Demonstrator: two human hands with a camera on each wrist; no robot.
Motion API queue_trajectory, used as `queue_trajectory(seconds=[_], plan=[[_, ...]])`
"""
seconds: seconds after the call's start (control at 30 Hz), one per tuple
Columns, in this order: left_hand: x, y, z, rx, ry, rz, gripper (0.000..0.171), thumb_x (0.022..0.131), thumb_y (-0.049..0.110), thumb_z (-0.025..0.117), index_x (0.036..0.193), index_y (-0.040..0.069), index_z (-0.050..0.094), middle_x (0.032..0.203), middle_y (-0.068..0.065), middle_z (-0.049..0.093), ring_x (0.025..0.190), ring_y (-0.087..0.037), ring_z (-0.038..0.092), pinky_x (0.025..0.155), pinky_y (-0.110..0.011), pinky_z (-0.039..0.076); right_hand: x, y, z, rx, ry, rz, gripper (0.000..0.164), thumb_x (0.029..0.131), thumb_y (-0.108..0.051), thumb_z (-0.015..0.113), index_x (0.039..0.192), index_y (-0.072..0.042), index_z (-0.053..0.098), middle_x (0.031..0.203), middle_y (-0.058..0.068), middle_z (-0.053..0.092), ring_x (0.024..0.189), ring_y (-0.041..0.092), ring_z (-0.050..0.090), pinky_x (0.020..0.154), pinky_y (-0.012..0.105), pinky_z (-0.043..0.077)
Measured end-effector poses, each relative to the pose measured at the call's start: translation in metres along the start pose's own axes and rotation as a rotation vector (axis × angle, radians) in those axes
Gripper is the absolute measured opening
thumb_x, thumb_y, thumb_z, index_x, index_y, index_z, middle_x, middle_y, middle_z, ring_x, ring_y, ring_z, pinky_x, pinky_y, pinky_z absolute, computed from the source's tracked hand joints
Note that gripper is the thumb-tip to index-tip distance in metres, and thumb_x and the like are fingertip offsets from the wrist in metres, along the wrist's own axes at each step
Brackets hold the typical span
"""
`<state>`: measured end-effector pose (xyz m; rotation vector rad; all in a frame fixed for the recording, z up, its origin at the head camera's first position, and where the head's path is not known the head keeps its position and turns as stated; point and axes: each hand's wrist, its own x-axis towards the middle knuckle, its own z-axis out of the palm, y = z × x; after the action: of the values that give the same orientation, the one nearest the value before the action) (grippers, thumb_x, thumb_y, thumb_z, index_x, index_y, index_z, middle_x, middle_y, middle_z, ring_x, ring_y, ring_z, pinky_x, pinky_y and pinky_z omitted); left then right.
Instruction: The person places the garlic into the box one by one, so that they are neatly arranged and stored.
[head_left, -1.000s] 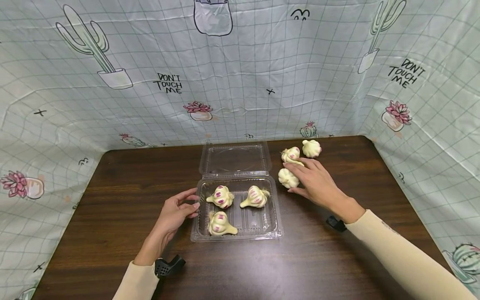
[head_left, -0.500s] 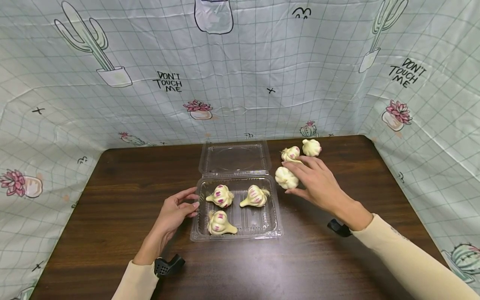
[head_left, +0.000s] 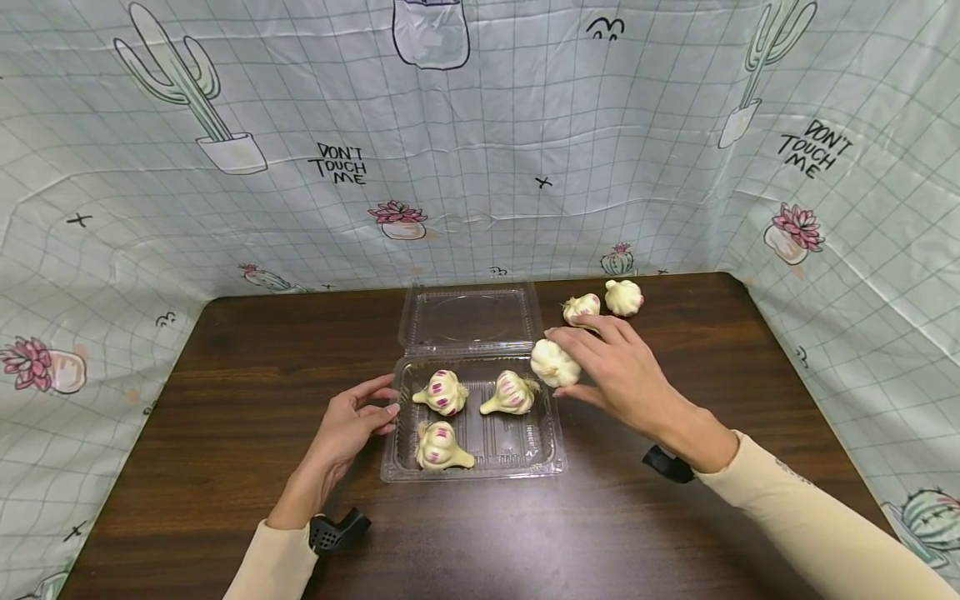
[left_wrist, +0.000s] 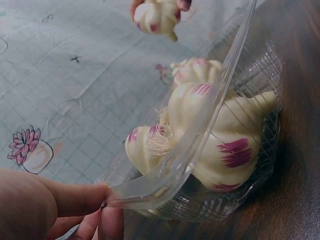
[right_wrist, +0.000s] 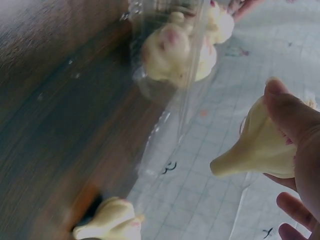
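Note:
My right hand (head_left: 626,371) grips a garlic bulb (head_left: 556,363) by its sides, holding it above the right edge of a clear plastic container (head_left: 501,474). In the right wrist view the thumb lies across this bulb (right_wrist: 265,140), its stem pointing left. The left hand (head_left: 352,429) pinches the container's left rim between thumb and fingers, plain in the left wrist view at the rim (left_wrist: 150,192). Inside the container lie three bulbs: one at back left (head_left: 442,393), one at right (head_left: 512,393), one at front left (head_left: 441,447).
The container's hinged lid (head_left: 472,318) lies open toward the back. Two more garlic bulbs, a nearer one (head_left: 581,307) and a farther one (head_left: 624,297), sit on the dark wooden table (head_left: 262,375) at back right. A printed cloth (head_left: 480,167) hangs behind the table.
The right hand has lifted the garlic bulb off the table and carried it left to the container's right edge. The left hand and the container have stayed in place.

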<state>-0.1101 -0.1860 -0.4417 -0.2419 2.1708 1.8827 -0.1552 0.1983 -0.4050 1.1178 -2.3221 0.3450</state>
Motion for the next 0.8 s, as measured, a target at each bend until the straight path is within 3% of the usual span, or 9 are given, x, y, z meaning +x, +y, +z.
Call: queue_trajectory(seconds=[0.47,0.8], plan=[[-0.001,0.001,0.0,0.0,0.001,0.001,0.053,0.103,-0.007,0.062,0.154,-0.006,0.048,0.138,-0.029,0.055,0.085,-0.005,0.068,0.073,-0.018,0.06,0.014,-0.022,0.004,0.013,-0.026,-0.042,0.082,0.067,-0.041,0.098,0.135,-0.009,0.064,0.126,0.003,0.072,0.127,0.034,0.058,0.109,0.052,0.047],[-0.001,0.001,0.0,-0.005,-0.002,0.002,0.053,0.103,-0.007,0.062,0.154,-0.007,0.048,0.138,-0.029,0.055,0.086,-0.007,0.068,0.073,-0.018,0.06,0.022,-0.034,0.008,0.022,-0.041,-0.069,0.083,0.067,-0.045,0.096,0.135,-0.01,0.064,0.127,0.003,0.071,0.127,0.033,0.059,0.108,0.05,0.048]])
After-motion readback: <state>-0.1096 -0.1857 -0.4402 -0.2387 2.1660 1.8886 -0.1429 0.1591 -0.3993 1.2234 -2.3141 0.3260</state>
